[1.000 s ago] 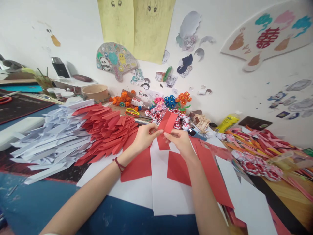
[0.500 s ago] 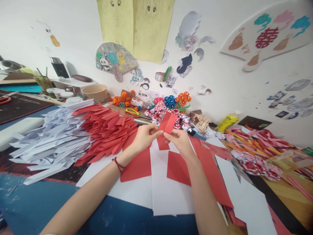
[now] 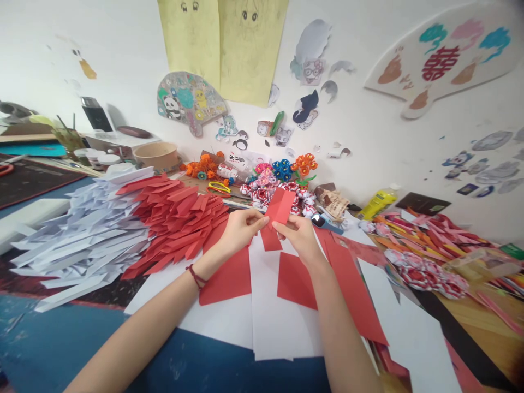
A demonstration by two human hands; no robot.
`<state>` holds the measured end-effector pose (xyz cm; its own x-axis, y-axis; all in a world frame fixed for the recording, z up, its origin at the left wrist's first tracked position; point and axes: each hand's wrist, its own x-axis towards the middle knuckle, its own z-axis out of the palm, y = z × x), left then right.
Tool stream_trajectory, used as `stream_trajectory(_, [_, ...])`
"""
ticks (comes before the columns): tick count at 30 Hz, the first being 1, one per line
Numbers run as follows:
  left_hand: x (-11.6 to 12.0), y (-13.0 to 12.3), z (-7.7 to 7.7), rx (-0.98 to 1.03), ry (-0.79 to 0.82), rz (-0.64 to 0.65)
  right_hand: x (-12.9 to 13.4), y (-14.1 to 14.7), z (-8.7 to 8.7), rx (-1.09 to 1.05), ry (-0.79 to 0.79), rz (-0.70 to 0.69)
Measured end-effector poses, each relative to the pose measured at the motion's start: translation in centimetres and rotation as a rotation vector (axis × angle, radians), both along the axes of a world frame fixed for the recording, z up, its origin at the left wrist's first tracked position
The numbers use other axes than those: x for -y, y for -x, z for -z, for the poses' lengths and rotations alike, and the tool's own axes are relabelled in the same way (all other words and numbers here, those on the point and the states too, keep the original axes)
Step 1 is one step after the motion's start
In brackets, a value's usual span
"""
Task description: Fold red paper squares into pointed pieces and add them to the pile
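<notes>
A small rectangle of red paper (image 3: 281, 205) is held up in the middle, with a crease running along it. My left hand (image 3: 243, 229) pinches its left lower corner between thumb and fingers. On the lower right edge, my right hand (image 3: 302, 234) grips the same paper, thumb in front and fingers behind. Just below the hands lies another small red piece (image 3: 271, 240), partly covered. Under my arms, larger red sheets (image 3: 297, 279) rest on white paper (image 3: 282, 327).
To the left are heaps of folded white paper strips (image 3: 82, 229) and folded red strips (image 3: 176, 218). Paper flowers (image 3: 282, 169) stand behind my hands, with a blue smartwatch (image 3: 325, 222) close by. Coloured strips (image 3: 434, 240) and a yellow bottle (image 3: 379, 202) lie at the right.
The whole view has shifted slightly. Both hands keep their grip on the red paper, whose crease shows less sharply now.
</notes>
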<state>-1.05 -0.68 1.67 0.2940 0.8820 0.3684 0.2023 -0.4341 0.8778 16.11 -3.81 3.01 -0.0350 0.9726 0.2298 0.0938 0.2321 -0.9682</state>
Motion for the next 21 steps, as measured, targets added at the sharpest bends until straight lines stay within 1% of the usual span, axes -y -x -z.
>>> stream_trajectory(3, [0.16,-0.03,-0.12,0.034,-0.002,0.006,-0.1,0.07,0.19,-0.003,-0.002,-0.002])
stream_trajectory(8, [0.13,-0.11,0.08,0.035,0.013,-0.041,-0.34,0.19,0.58,-0.013,0.002,0.007])
stream_trajectory(11, [-0.09,-0.12,0.26,0.051,0.059,0.009,-0.38,0.19,0.63,-0.02,-0.005,0.019])
stream_trajectory(14, [-0.32,-0.1,0.42,0.082,0.062,0.062,-0.31,0.22,0.46,-0.024,-0.007,0.026])
stream_trajectory(18, [-0.48,-0.15,0.63,0.085,0.069,0.026,-0.21,0.3,0.17,-0.024,-0.003,0.033])
stream_trajectory(21, [-0.46,-0.24,0.63,0.128,0.1,-0.003,-0.19,0.31,0.06,-0.028,0.009,0.041])
